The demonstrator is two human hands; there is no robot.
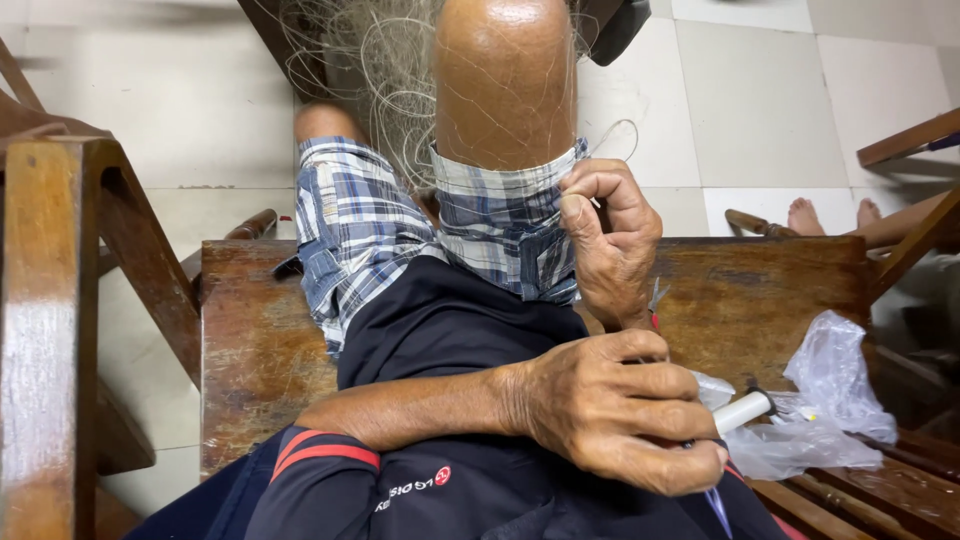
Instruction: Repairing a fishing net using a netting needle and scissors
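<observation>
Here, in the head view, the person sits on a dark wooden bench (255, 340) with one knee (503, 75) raised, plaid shorts (360, 220) pulled back from it. A tangle of fine, pale fishing net (385, 75) hangs over the knee and trails to the far left of it.

The left hand (620, 410) crosses the lap in the near middle, its fingers curled shut around a white cylindrical spool or handle (742, 411) whose end sticks out to the right; what exactly the object is cannot be told.

The right hand (612, 240) sits just beyond it, beside the hem of the shorts at the knee, with thumb and fingers pinched narrowly together on a strand of the net. A small red-and-metal tool (656, 303) shows just beneath this hand.

On the bench to the right lies a crumpled clear plastic bag (835, 390). Farther right, on the tiled floor (760, 110), another person's bare feet (830, 215) show.
</observation>
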